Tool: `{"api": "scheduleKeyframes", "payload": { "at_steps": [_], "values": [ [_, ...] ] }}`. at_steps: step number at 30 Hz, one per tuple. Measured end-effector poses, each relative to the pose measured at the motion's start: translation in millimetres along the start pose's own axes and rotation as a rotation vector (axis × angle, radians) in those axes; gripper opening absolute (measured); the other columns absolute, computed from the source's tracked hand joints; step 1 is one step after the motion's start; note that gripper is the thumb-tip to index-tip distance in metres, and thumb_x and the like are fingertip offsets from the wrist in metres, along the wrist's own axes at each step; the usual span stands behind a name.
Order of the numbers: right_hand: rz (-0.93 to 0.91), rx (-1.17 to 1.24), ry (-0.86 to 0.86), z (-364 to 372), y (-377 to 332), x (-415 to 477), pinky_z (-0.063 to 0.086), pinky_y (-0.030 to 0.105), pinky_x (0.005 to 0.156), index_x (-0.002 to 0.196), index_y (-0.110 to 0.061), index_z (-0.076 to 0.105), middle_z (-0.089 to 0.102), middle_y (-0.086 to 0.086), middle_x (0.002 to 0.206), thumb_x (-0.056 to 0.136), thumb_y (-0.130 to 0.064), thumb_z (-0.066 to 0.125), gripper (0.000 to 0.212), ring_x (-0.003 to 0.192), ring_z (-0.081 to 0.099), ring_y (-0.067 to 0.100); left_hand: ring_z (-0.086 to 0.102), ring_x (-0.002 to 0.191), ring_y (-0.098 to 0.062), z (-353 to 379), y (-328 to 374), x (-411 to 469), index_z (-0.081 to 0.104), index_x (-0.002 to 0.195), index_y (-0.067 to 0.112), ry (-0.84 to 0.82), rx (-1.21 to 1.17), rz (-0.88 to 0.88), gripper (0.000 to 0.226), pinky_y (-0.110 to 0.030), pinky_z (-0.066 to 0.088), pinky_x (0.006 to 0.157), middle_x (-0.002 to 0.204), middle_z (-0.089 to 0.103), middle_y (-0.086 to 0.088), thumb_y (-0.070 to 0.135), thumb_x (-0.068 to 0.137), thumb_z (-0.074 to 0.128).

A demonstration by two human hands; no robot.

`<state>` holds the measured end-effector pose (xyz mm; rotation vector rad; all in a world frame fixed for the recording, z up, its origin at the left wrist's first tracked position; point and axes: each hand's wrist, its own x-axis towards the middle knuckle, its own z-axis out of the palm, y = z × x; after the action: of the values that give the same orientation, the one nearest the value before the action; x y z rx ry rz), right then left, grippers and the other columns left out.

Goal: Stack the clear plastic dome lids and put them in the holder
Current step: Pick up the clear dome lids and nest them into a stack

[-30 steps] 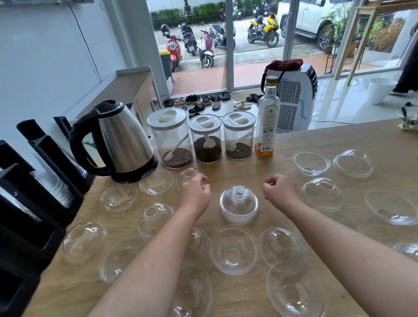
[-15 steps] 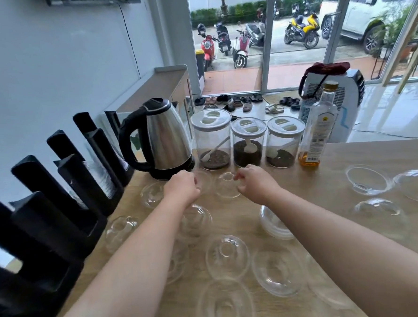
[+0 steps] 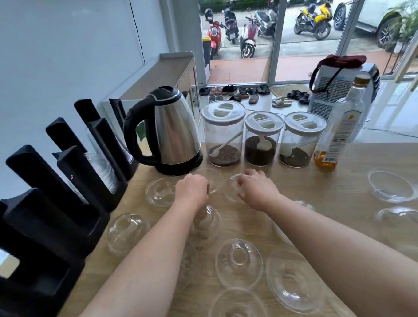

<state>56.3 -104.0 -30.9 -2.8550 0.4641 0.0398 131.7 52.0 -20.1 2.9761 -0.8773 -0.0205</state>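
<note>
The head camera looks down on a wooden tabletop [image 3: 328, 200] strewn with clear plastic dome lids lying singly. Two bare forearms reach to its far side, just in front of a steel kettle [image 3: 174, 133].

The left hand [image 3: 191, 191] has its fingers [image 3: 203, 183] curled over the near rim of the kettle-side lid [image 3: 212, 176], which lies close against the kettle's black base. The right hand [image 3: 258, 189] pinches the tilted lid [image 3: 232, 188] between the thumb and curled fingers. This lid stands up on its edge with its hollow turned toward the left hand. The two held lids are just beside each other, but whether they touch cannot be told.

A loose lid [image 3: 160, 192] lies just left of the left hand, and another [image 3: 128, 230] lies near the holder. A third [image 3: 206, 223] is partly hidden under the left wrist. Three more [image 3: 239, 263] sit between the forearms, nearer the camera. Well apart on the right, several lids [image 3: 390, 186] rest hollow side up or dome up.

The black holder [image 3: 47, 217] stands along the tabletop's left edge, its tall slots open at the top. Clear plastic pieces [image 3: 103, 169] are stacked in its farther slots, too blurred to name.

Beside the kettle stand three jars [image 3: 263, 140] with white tops, holding dark grounds and white scoops. To their right is a clear bottle [image 3: 340, 128] with a little amber liquid at its bottom.
</note>
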Motion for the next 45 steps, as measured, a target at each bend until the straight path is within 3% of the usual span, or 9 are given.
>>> {"api": "scheduleKeyframes", "payload": {
  "at_steps": [5, 11, 16, 20, 22, 26, 29, 33, 45],
  "values": [
    [-0.001, 0.070, 0.000, -2.8, 3.6, -2.1, 0.040, 0.039, 0.099, 0.108, -0.018, 0.059, 0.043, 0.004, 0.139, 0.087, -0.036, 0.056, 0.028, 0.124, 0.039, 0.029, 0.054, 0.109, -0.024, -1.8, -4.2, -1.4, 0.069, 0.102, 0.019, 0.081, -0.083, 0.005, 0.027, -0.036, 0.047, 0.083, 0.111, 0.061, -0.003, 0.011, 0.091, 0.046],
    [-0.025, 0.114, 0.057, -36.9, 13.3, -12.2, 0.036, 0.040, 0.105, 0.107, -0.015, 0.060, 0.037, 0.008, 0.148, 0.086, -0.035, 0.057, 0.029, 0.132, 0.036, 0.029, 0.057, 0.104, -0.030, -17.8, -0.9, -4.5, 0.062, 0.106, 0.012, 0.157, -0.246, -0.044, 0.025, -0.037, 0.048, 0.082, 0.108, 0.061, -0.009, 0.005, 0.090, 0.044],
    [-0.020, 0.124, 0.111, -71.2, 27.8, -30.7, 0.030, 0.040, 0.109, 0.103, -0.016, 0.061, 0.030, 0.005, 0.153, 0.087, -0.040, 0.057, 0.029, 0.138, 0.031, 0.028, 0.060, 0.098, -0.028, -44.7, 14.0, -12.6, 0.063, 0.104, 0.006, 0.329, -0.635, -0.131, 0.020, -0.033, 0.048, 0.085, 0.104, 0.066, -0.011, 0.009, 0.091, 0.047],
    [-0.023, 0.140, 0.147, -87.7, 45.9, -54.0, 0.031, 0.040, 0.108, 0.088, -0.017, 0.058, 0.034, 0.005, 0.151, 0.085, -0.041, 0.059, 0.024, 0.137, 0.034, 0.026, 0.060, 0.077, -0.023, -44.9, 27.2, -13.0, 0.062, 0.106, 0.005, 0.241, -1.041, -0.311, 0.022, -0.033, 0.051, 0.080, 0.088, 0.067, -0.010, 0.008, 0.093, 0.044],
    [-0.027, 0.142, 0.154, -91.2, 55.5, -67.0, 0.035, 0.038, 0.105, 0.083, -0.018, 0.056, 0.040, 0.004, 0.147, 0.084, -0.042, 0.060, 0.024, 0.131, 0.041, 0.024, 0.051, 0.061, -0.018, -41.5, 35.1, -13.7, 0.058, 0.111, -0.002, 0.153, -1.229, -0.392, 0.025, -0.033, 0.049, 0.068, 0.070, 0.057, -0.007, 0.003, 0.094, 0.041],
    [-0.003, 0.130, 0.140, -89.9, 72.8, -91.8, 0.038, 0.035, 0.102, 0.083, -0.017, 0.056, 0.045, 0.002, 0.143, 0.081, -0.043, 0.064, 0.027, 0.124, 0.047, 0.022, 0.042, 0.053, -0.015, -36.2, 52.6, -23.9, 0.055, 0.112, -0.002, 0.047, -1.469, -0.476, 0.023, -0.022, 0.044, 0.050, 0.066, 0.048, -0.007, -0.003, 0.096, 0.038],
    [0.013, 0.130, 0.129, -82.2, 81.4, -104.9, 0.038, 0.033, 0.101, 0.085, -0.015, 0.058, 0.048, 0.002, 0.141, 0.079, -0.042, 0.067, 0.029, 0.122, 0.049, 0.021, 0.045, 0.054, -0.014, -30.7, 60.1, -32.1, 0.054, 0.105, 0.004, 0.020, -1.536, -0.472, 0.020, -0.016, 0.046, 0.043, 0.069, 0.050, -0.007, -0.003, 0.095, 0.038],
    [0.042, 0.169, 0.090, -63.5, 89.0, -116.8, 0.043, 0.032, 0.090, 0.084, -0.017, 0.057, 0.054, -0.003, 0.129, 0.076, -0.046, 0.069, 0.032, 0.110, 0.053, 0.017, 0.046, 0.055, -0.013, -23.1, 68.6, -38.8, 0.055, 0.105, 0.004, 0.012, -1.541, -0.458, 0.019, -0.021, 0.047, 0.056, 0.070, 0.051, -0.006, 0.000, 0.097, 0.038],
    [0.056, 0.163, 0.071, -29.9, 94.1, -120.2, 0.040, 0.032, 0.098, 0.103, -0.020, 0.055, 0.047, -0.002, 0.138, 0.082, -0.045, 0.063, 0.034, 0.123, 0.044, 0.018, 0.048, 0.059, -0.013, -4.9, 72.3, -49.8, 0.057, 0.103, 0.005, 0.003, -1.495, -0.445, 0.019, -0.023, 0.048, 0.060, 0.072, 0.053, -0.006, 0.001, 0.097, 0.039]
  ]
}}
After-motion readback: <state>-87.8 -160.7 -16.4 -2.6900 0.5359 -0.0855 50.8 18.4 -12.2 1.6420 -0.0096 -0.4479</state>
